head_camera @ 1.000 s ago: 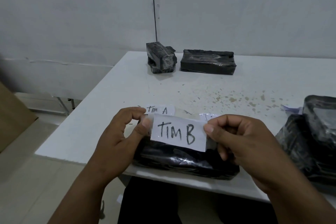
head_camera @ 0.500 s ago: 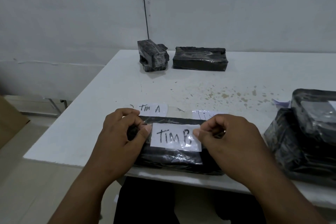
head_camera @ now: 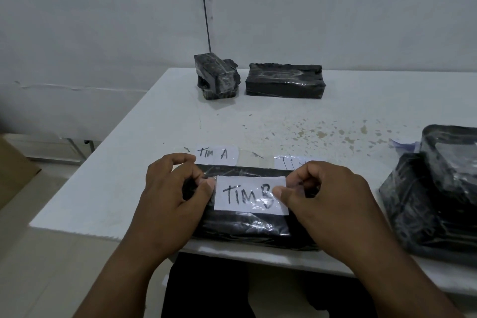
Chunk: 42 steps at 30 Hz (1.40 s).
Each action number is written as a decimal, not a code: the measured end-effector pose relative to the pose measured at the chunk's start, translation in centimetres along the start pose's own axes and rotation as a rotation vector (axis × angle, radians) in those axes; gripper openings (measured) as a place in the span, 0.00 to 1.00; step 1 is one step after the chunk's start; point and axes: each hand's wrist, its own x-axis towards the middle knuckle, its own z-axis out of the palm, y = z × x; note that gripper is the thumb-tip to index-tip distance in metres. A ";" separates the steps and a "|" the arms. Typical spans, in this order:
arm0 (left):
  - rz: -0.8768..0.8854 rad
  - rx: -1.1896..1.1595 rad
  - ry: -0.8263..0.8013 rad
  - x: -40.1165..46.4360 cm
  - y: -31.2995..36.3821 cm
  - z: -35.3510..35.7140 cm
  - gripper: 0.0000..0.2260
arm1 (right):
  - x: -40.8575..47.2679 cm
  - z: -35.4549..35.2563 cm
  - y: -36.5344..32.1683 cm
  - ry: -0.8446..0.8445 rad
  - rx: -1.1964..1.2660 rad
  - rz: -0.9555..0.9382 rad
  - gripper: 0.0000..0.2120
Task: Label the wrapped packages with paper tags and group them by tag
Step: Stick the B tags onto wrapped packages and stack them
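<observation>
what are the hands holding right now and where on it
Both hold the TIM B tag against the black package: the left hand pinches its left edge, the right hand its right edge.

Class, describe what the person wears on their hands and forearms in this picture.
Nothing: the left hand and right hand are bare, with no gloves, rings, watch or bracelets visible. Both forearms are uncovered as far as the picture shows; no sleeve appears.

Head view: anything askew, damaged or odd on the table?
The small far-left package has torn, ragged wrap at its ends, unlike the neat package beside it. Brownish specks stain the table. The TIM B tag lies nearly straight.
</observation>
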 end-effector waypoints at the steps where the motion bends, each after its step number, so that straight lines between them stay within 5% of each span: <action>1: -0.004 -0.004 -0.001 0.0 0.0 0.0 0.07 | 0.0 0.0 0.0 -0.002 0.000 -0.006 0.10; 23: -0.035 0.011 0.086 -0.5 0.9 0.0 0.14 | -0.8 0.2 0.0 0.057 0.039 -0.060 0.12; 26: 0.145 0.117 0.149 -1.2 2.3 -0.3 0.17 | -0.9 0.2 0.1 0.068 -0.019 -0.071 0.24; 30: 0.366 0.124 -0.063 -2.5 4.0 0.0 0.23 | -1.5 0.7 0.2 0.156 -0.210 -0.218 0.23; 37: 0.447 0.260 -0.298 -2.9 3.0 0.4 0.29 | -3.3 2.9 0.1 -0.004 -0.566 -0.334 0.24; 42: 0.428 0.354 -0.321 -3.1 2.4 -0.1 0.31 | -3.2 2.9 0.2 -0.008 -0.627 -0.309 0.26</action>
